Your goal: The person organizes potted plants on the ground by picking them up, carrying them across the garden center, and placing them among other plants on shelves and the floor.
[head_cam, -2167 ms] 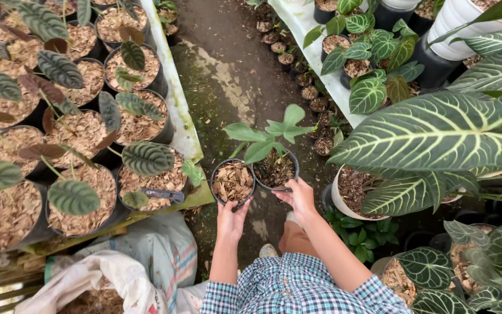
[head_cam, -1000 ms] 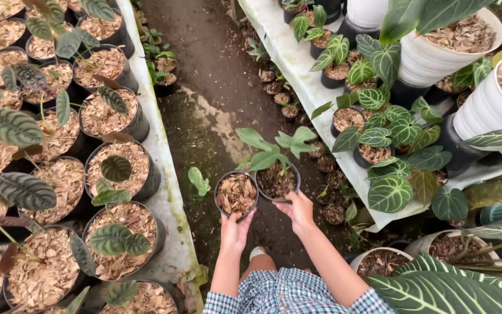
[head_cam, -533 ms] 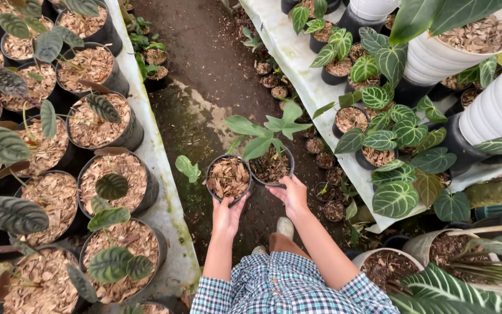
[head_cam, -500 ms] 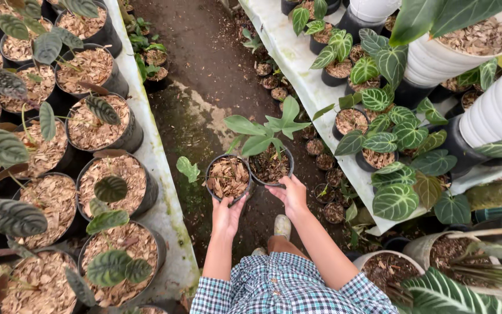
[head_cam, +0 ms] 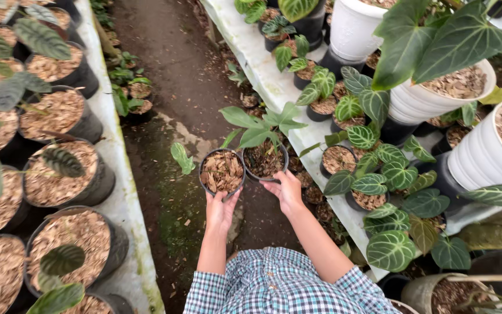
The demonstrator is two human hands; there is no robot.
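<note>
My left hand [head_cam: 221, 208] holds a small black pot [head_cam: 222, 172] filled with bark chips, with one small green leaf [head_cam: 181, 157] sticking out to its left. Beside it, my right hand [head_cam: 286, 191] grips a second small black pot [head_cam: 264, 161] that carries a young plant with several light green lobed leaves [head_cam: 262, 125]. The two pots touch side by side, held out in front of me above a dirt path [head_cam: 169, 75]. My checked shirt shows at the bottom of the head view.
Left of the path, a raised bench [head_cam: 117, 174] holds large black pots [head_cam: 68, 177] of bark chips with dark leaves. Right of it, another bench [head_cam: 262, 64] carries small pots of veined-leaf plants [head_cam: 379, 186] and big white pots [head_cam: 437, 99]. Small pots line the path edges.
I have moved forward along the path, so the benches and pots slid back past me. Both pots stay in my hands, side by side.
</note>
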